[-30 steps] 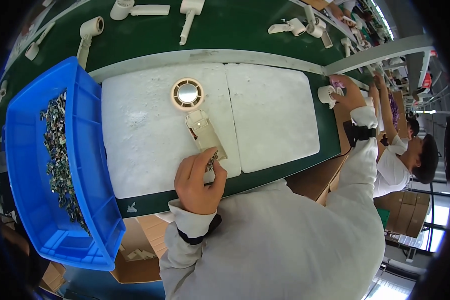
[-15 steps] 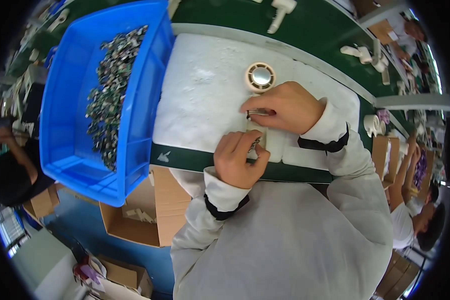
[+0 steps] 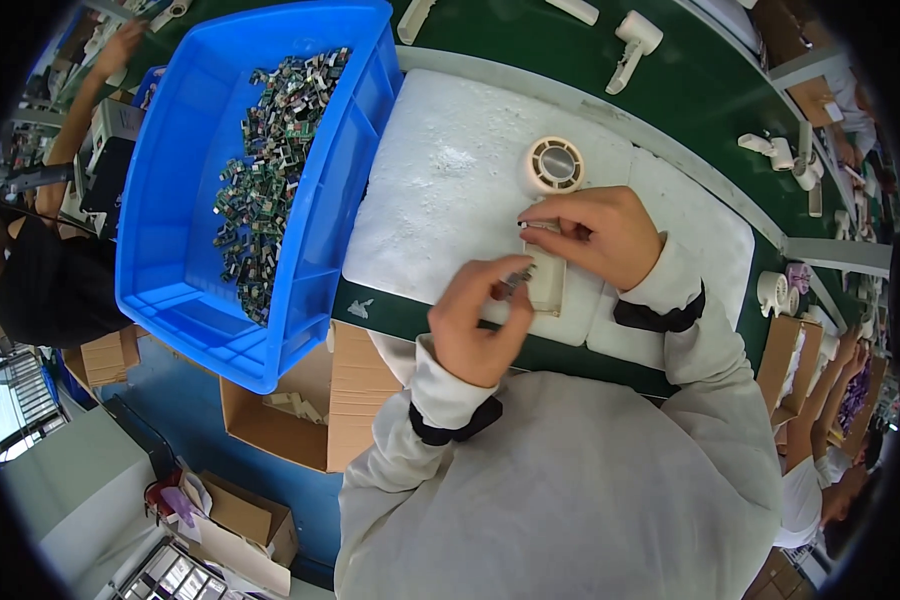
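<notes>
Here, whitish mark (image 3: 360,308), left hand (image 3: 478,320) holding boards (image 3: 516,279)

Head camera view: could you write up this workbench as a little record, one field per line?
Left hand: holds small circuit boards
Right hand: over the pale casing; whether its fingertips grip anything is unclear
Work surface: white pad
Beyond the casing: round fan head
Person's left: blue bin with a heap of circuit boards
</notes>
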Demonstrator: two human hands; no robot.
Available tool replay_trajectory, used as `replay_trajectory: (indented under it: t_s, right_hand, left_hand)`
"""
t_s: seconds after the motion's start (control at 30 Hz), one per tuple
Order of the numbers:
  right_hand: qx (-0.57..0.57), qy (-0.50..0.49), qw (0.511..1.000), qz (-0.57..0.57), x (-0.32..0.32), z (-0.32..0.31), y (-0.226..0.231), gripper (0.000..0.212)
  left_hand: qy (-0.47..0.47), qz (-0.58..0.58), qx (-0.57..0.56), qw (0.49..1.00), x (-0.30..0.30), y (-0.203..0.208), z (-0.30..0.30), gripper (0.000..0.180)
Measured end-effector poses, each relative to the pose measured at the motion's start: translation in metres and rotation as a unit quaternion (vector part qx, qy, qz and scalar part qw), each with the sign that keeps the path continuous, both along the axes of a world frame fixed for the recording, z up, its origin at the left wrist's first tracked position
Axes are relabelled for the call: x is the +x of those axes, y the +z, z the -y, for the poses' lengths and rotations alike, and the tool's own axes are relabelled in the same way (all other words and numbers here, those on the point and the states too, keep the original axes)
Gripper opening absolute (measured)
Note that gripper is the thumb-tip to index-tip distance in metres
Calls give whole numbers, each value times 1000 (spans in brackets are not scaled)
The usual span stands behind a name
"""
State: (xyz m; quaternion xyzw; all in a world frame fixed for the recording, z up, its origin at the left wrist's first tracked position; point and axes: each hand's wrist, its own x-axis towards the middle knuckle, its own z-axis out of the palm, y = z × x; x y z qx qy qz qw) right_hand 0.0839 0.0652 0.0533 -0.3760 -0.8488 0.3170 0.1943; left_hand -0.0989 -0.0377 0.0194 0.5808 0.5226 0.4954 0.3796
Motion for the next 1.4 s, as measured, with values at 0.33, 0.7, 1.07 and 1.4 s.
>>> replay_trajectory:
  t_s: [0.33, 0.7, 1.07, 1.4]
  right_hand:
    - [-40, -8, 997, -62, 1, -3, -13, 14]
    - [-105, -60, 988, -94, 0, 0, -10, 10]
    - [64, -1, 991, -115, 0, 2, -14, 15]
    - [71, 31, 989, -125, 0, 0, -19, 14]
  left_hand:
    - [23, 191, -131, 973, -6, -8, -26, 27]
    - [20, 227, -164, 960, -3, -10, -23, 32]
    - [13, 298, -180, 937, -6, -9, -20, 29]
    - [17, 262, -164, 951, -6, -7, -18, 28]
